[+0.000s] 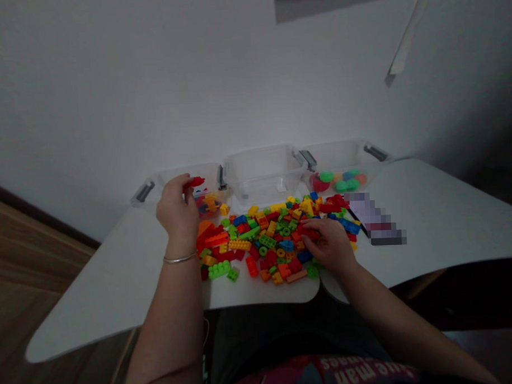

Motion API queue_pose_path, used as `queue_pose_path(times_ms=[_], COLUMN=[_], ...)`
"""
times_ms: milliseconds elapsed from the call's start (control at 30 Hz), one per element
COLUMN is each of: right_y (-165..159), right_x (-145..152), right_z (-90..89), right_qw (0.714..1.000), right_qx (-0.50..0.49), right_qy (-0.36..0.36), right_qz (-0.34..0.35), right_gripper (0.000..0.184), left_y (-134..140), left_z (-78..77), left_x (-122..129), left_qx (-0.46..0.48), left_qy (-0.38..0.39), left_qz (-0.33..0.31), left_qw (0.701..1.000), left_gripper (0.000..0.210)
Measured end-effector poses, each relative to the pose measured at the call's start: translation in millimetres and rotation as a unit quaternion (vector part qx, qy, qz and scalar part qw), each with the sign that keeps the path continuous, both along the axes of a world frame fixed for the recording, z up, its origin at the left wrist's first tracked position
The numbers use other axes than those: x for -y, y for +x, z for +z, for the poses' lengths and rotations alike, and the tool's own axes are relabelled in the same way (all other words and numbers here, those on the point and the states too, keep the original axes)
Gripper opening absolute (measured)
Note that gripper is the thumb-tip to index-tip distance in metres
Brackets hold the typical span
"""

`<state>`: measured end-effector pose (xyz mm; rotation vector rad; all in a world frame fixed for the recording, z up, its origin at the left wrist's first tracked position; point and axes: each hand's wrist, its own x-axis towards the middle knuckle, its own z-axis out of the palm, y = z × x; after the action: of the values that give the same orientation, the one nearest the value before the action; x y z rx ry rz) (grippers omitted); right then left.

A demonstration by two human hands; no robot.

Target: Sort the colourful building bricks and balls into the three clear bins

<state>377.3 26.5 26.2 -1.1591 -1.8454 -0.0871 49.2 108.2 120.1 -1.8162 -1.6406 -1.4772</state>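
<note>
Over the left clear plastic box (pixel 163 178), my left hand (pixel 179 208) is closed on a small red toy piece (pixel 196 182), whose exact shape is too blurred to make out. Orange and other coloured pieces show inside that box. My right hand (pixel 330 242) rests at the right side of a big pile of mixed toy bricks (pixel 266 242). Its fingers are curled at a red piece (pixel 310 232) in the pile, partly covered by the hand. Red, green, yellow, orange and blue bricks lie all around it.
A middle clear box (pixel 259 183) stands against the wall. The right clear box (pixel 338 150) holds several coloured round pieces (pixel 347 184). A blurred-out phone-like object (pixel 374 218) lies right of the pile. The white table (pixel 441 208) has a seam and a curved front edge.
</note>
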Motion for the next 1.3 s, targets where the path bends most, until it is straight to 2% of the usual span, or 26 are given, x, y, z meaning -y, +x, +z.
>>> queue_pose_path(times_ms=[100, 333, 433, 533, 700, 800, 867, 967, 1033, 1167, 1300], right_y=[0, 0, 1, 0, 1, 1, 1, 1, 1, 1, 0], right_x=[0, 0, 0, 0, 0, -1, -2, -2, -2, -3, -4], right_z=[0.4, -0.1, -0.6, -0.5, -0.7, -1.8, -2.7, -3.7, -4.1, -4.3, -4.5], right_qw=[1.000, 1.000, 1.000, 1.000, 1.000, 1.000, 1.000, 1.000, 1.000, 0.999, 0.996], right_qx=[0.001, 0.010, 0.008, 0.009, 0.010, 0.004, 0.002, -0.003, -0.009, -0.003, 0.019], right_qy=[-0.002, 0.006, 0.014, 0.017, 0.010, 0.001, -0.006, -0.010, -0.011, -0.020, -0.019], right_qz=[0.006, 0.005, -0.007, -0.009, -0.012, -0.006, -0.001, 0.003, -0.004, -0.045, -0.083], right_gripper=[0.014, 0.014, 0.014, 0.014, 0.014, 0.014, 0.014, 0.015, 0.017, 0.027, 0.028], left_y=[-4, 3, 7, 7, 2, 10, 24, 50, 66, 84, 83], left_z=[1.6, -1.8, -1.6, 1.3, 11.8, 13.6, 9.5, -5.2, -18.7, -45.7, -63.0], left_x=[-7, -12, -9, -6, 2, 14, 26, 44, 54, 59, 52], left_qx=[-0.077, -0.152, -0.197, -0.216, -0.215, -0.208, -0.204, -0.207, -0.237, -0.286, -0.315], left_qy=[-0.090, -0.173, -0.222, -0.243, -0.249, -0.203, -0.168, -0.124, -0.119, -0.112, -0.096], left_qz=[0.027, 0.164, 0.197, 0.200, 0.129, 0.089, 0.042, -0.066, -0.128, -0.193, -0.228], left_qw=[0.993, 0.959, 0.934, 0.924, 0.935, 0.953, 0.963, 0.968, 0.956, 0.932, 0.916], left_gripper=[0.027, 0.035, 0.044, 0.047, 0.043, 0.045, 0.043, 0.040, 0.037, 0.030, 0.021])
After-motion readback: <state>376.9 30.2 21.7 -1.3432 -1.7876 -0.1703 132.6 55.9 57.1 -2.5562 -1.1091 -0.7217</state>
